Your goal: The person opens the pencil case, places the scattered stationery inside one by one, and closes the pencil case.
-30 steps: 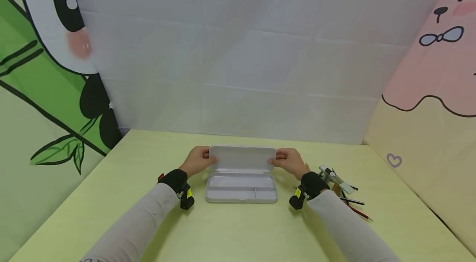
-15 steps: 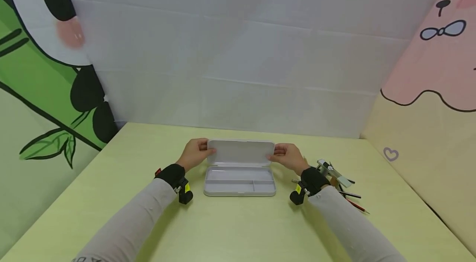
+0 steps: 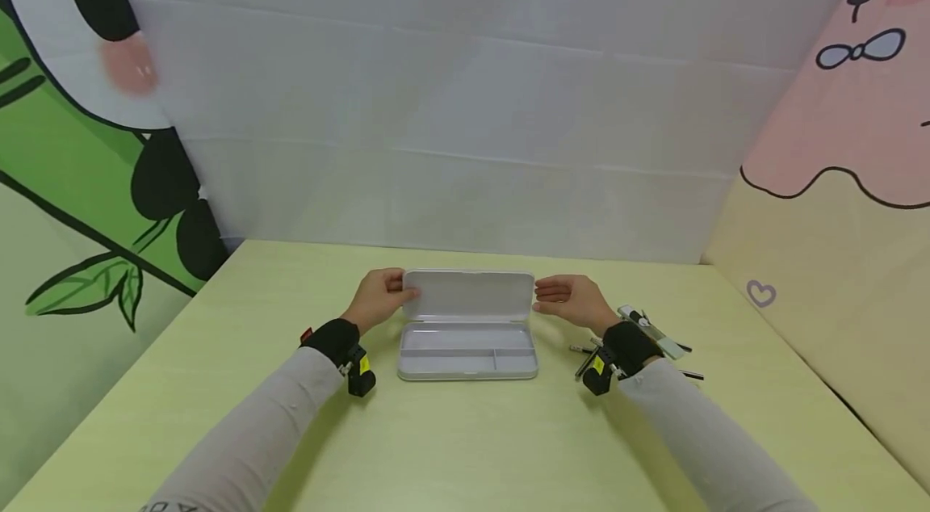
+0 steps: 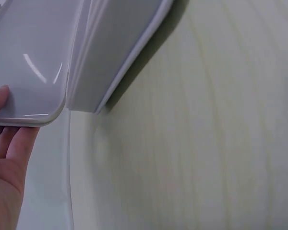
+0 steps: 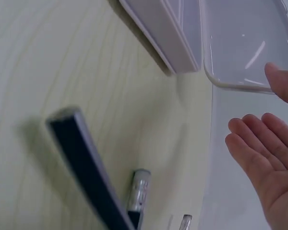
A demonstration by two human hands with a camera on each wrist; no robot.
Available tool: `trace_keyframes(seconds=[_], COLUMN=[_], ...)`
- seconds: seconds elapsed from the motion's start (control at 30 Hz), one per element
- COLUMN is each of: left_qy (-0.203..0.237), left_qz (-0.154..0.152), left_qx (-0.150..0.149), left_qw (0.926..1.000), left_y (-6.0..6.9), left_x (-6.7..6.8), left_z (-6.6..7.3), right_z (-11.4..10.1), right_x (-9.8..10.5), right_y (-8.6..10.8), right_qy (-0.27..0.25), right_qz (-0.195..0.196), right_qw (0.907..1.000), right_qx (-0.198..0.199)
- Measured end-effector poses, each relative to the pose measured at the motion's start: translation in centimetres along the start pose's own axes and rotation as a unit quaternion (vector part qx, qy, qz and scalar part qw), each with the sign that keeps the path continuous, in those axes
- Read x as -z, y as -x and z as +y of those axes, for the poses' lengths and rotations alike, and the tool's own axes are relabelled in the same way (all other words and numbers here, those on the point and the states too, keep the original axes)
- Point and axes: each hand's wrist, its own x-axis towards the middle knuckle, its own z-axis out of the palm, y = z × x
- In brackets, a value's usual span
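Case (image 3: 450, 364) on table (image 3: 465, 447), stationery (image 3: 669, 345) at right, backdrop (image 3: 450, 116) behind

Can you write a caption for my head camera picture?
An open case, its lid held by the left hand, right hand alongside.

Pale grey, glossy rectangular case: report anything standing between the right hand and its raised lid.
Nothing visible: the bare right hand is right beside the raised, glossy grey lid. A dark, slender rod is off to one side, outside that path.

One worktop (image 3: 450, 443) is carrying one case (image 3: 467, 375) with three compartments (image 3: 445, 364), two hands (image 3: 376, 300) are showing, and apparently at least three pen-like rods (image 5: 89, 167), some blurred, are lying about.
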Motion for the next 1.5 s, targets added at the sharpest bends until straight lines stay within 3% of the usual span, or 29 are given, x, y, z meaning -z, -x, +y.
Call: trace_keyframes(seconds=[0.13, 0.2, 0.27, 0.37, 0.4, 0.47, 0.53, 0.67, 0.83, 0.9, 1.07, 1.13, 1.27, 1.43, 1.5], left_qy=[0.000, -0.003, -0.003, -0.006, -0.006, -0.007, -0.009, -0.011, -0.018, -0.021, -0.017, -0.014, -0.011, -0.009, -0.007], left_qz=[-0.003, -0.007, -0.009, -0.011, -0.011, -0.012, -0.014, -0.022, -0.029, -0.030, -0.029, -0.032, -0.037, -0.041, -0.044], left_qx=[-0.007, -0.011, -0.011, -0.009, -0.008, -0.006, -0.006, -0.012, -0.017, -0.014, -0.013, -0.015, -0.015, -0.019, -0.024], left_qw=[1.0000, 0.9999, 0.9999, 0.9999, 0.9999, 0.9999, 0.9998, 0.9996, 0.9993, 0.9992, 0.9993, 0.9993, 0.9991, 0.9989, 0.9987], left_y=[-0.1, -0.2, -0.2, -0.1, 0.0, 0.1, 0.1, 0.2, 0.4, 0.4, 0.5, 0.6, 0.8, 1.0, 1.0], left_x=[0.2, 0.3, 0.3, 0.4, 0.4, 0.5, 0.5, 0.7, 0.9, 0.9, 0.8, 0.8, 0.8, 1.0, 1.1], left_z=[-0.1, -0.1, 0.0, 0.0, 0.0, -0.1, -0.1, 0.0, -0.1, -0.2, -0.4, -0.4, -0.4, -0.5, -0.5], right_z=[6.5, 7.6, 5.4, 5.4, 6.4, 6.8, 5.8, 1.6, 2.3, 5.3, 12.6, 12.9, 10.7, 9.7, 7.8], right_x=[1.1, 1.3, 1.6, 2.2, 2.5, 2.9, 3.3, 4.1, 5.7, 6.8, 9.4, 10.0, 10.6, 10.5, 10.5], right_y=[-1.8, -2.0, -1.0, -0.7, -1.0, -0.7, 0.0, 2.3, 3.0, 2.4, 1.3, 1.8, 3.6, 4.9, 5.7], right_qy=[-0.010, -0.006, 0.001, 0.020, 0.025, 0.042, 0.056, 0.123, 0.177, 0.185, 0.216, 0.218, 0.220, 0.267, 0.277], right_qz=[-0.015, -0.017, -0.012, -0.004, -0.003, 0.006, 0.013, 0.029, 0.036, 0.041, 0.068, 0.060, 0.038, 0.075, 0.071], right_qw=[0.9981, 0.9971, 0.9969, 0.9968, 0.9971, 0.9940, 0.9920, 0.9881, 0.9809, 0.9788, 0.9733, 0.9741, 0.9740, 0.9594, 0.9553], right_qx=[0.058, 0.074, 0.077, 0.077, 0.072, 0.101, 0.113, 0.087, 0.073, 0.080, 0.037, 0.008, -0.037, -0.050, -0.075])
